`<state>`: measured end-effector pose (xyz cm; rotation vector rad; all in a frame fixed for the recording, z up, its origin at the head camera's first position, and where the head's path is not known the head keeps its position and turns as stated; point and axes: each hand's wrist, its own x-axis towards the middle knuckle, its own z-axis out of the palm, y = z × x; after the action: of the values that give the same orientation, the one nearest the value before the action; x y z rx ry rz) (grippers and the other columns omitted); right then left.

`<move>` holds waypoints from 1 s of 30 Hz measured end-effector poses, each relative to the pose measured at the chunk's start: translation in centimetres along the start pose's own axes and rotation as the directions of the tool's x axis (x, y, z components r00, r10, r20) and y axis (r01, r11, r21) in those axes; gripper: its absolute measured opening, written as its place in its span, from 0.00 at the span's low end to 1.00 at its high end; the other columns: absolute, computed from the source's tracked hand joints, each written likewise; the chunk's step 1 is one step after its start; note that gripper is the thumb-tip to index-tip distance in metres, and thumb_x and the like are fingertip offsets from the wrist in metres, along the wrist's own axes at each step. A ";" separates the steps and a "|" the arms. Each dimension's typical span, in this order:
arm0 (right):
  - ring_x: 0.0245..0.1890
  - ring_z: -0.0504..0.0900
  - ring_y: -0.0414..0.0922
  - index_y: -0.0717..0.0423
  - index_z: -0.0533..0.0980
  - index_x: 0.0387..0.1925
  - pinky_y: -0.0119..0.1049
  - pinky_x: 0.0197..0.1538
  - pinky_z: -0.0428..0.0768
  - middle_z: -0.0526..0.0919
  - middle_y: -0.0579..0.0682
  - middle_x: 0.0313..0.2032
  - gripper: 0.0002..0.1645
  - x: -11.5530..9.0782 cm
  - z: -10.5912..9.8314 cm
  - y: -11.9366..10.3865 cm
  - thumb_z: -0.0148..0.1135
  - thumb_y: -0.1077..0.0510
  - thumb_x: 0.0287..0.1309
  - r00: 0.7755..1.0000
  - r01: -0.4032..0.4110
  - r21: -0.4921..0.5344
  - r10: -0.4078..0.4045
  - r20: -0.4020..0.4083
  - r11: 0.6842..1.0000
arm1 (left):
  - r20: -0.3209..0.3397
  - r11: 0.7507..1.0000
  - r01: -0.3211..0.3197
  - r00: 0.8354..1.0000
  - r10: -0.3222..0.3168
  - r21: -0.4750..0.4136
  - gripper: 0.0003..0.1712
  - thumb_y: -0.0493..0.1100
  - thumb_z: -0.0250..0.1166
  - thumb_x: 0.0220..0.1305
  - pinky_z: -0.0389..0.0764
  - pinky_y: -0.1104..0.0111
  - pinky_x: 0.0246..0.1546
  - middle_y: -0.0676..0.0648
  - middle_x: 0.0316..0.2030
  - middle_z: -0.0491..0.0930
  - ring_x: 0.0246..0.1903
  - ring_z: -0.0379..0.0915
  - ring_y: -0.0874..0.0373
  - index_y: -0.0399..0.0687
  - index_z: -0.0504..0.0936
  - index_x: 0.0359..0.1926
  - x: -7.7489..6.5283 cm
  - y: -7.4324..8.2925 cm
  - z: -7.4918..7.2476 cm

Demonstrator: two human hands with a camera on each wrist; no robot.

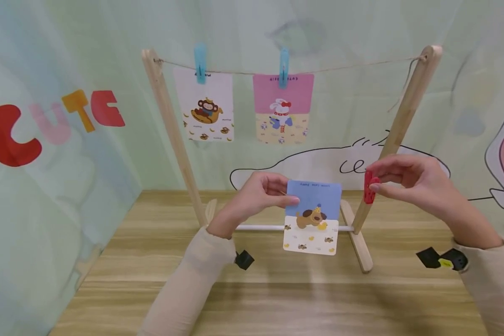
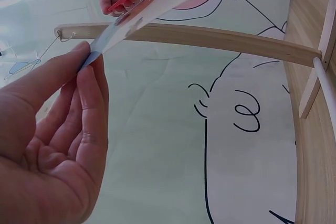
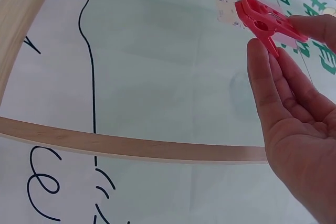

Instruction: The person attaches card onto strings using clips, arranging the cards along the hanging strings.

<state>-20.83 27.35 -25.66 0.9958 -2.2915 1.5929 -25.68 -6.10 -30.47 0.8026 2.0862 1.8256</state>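
My left hand (image 1: 260, 191) pinches the upper left edge of a blue and white card (image 1: 312, 217) printed with a puppy. Seen from the left wrist, the card (image 2: 152, 11) slants away from thumb and fingertips. Off to the right, my right hand (image 1: 420, 182) holds a red clothespin (image 1: 368, 189) between thumb and fingers. In the right wrist view the clothespin (image 3: 262, 19) lies with its handles between the fingertips, clear of the card. Behind both hands, a string (image 1: 348, 66) bears a monkey card (image 1: 206, 105) and a pink rabbit card (image 1: 283, 107).
Blue clothespins (image 1: 200, 63) grip the two hanging cards. The string runs between wooden posts (image 1: 407, 107), joined low down by a white rod (image 1: 260, 227). The frame's feet (image 1: 361, 249) stand on a wood-grain table (image 1: 151, 261) before a printed cloth backdrop (image 1: 340, 112).
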 end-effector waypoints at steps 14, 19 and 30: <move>0.39 0.86 0.43 0.72 0.78 0.47 0.28 0.40 0.84 0.86 0.54 0.41 0.21 0.4 -0.5 -0.8 0.65 0.82 0.50 1.000 -0.009 0.016 0.010 -0.027 1.000 | 0.026 1.000 -0.029 0.999 0.029 0.004 0.14 0.35 0.74 0.58 0.85 0.54 0.44 0.44 0.35 0.86 0.33 0.84 0.54 0.35 0.84 0.44 1.3 0.8 0.9; 0.39 0.86 0.42 0.71 0.78 0.48 0.27 0.40 0.84 0.86 0.53 0.42 0.21 0.8 -0.8 -1.3 0.65 0.82 0.50 0.999 -0.009 -0.038 0.008 -0.033 0.999 | 0.030 0.999 -0.047 0.998 0.047 0.014 0.13 0.35 0.74 0.58 0.86 0.57 0.42 0.41 0.35 0.86 0.32 0.84 0.54 0.35 0.84 0.44 1.8 1.0 1.0; 0.40 0.86 0.42 0.74 0.78 0.48 0.26 0.42 0.83 0.86 0.53 0.43 0.22 1.4 -1.5 -1.6 0.64 0.84 0.49 0.999 0.025 0.001 -0.025 -0.035 1.000 | 0.021 0.999 -0.049 0.999 0.049 -0.001 0.13 0.35 0.74 0.58 0.86 0.58 0.42 0.43 0.34 0.86 0.31 0.83 0.55 0.35 0.84 0.43 2.4 1.2 1.3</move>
<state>-21.28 27.77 -23.16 0.9852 -2.2459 1.5899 -26.65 -3.66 -29.15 0.8769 2.0704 1.8347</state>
